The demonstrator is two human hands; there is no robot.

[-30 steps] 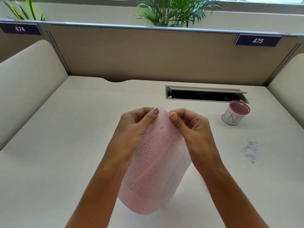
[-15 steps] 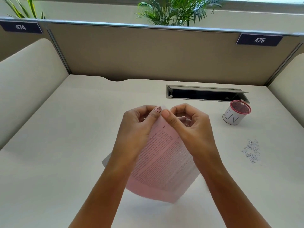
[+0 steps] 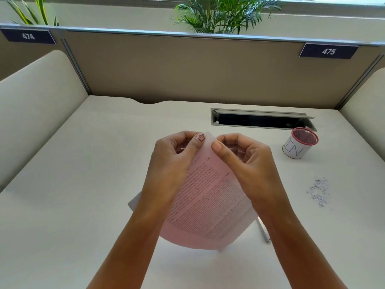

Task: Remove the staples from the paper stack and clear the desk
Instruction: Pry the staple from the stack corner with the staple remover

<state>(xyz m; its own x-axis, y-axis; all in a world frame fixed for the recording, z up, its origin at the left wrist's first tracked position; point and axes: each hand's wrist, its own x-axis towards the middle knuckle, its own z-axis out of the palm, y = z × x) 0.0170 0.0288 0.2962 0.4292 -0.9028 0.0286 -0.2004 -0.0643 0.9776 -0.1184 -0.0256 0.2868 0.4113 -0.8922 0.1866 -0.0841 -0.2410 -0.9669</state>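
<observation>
The paper stack (image 3: 208, 201) is held up over the counter (image 3: 83, 205), its top corner pinched between the left hand (image 3: 173, 161) and the right hand (image 3: 243, 161). To the right, loose staples (image 3: 318, 192) are heaped on the counter. Farther back, a red-rimmed cup (image 3: 300, 142) is set beside a slot (image 3: 260, 122).

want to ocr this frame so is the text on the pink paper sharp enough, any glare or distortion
Head view: print on the pink printed paper stack is soft, lines visible but words unreadable; head view lighting is even daylight, no glare on the white desk, only faint shadows; head view's wide lens splays the grey partition posts outward.
</observation>
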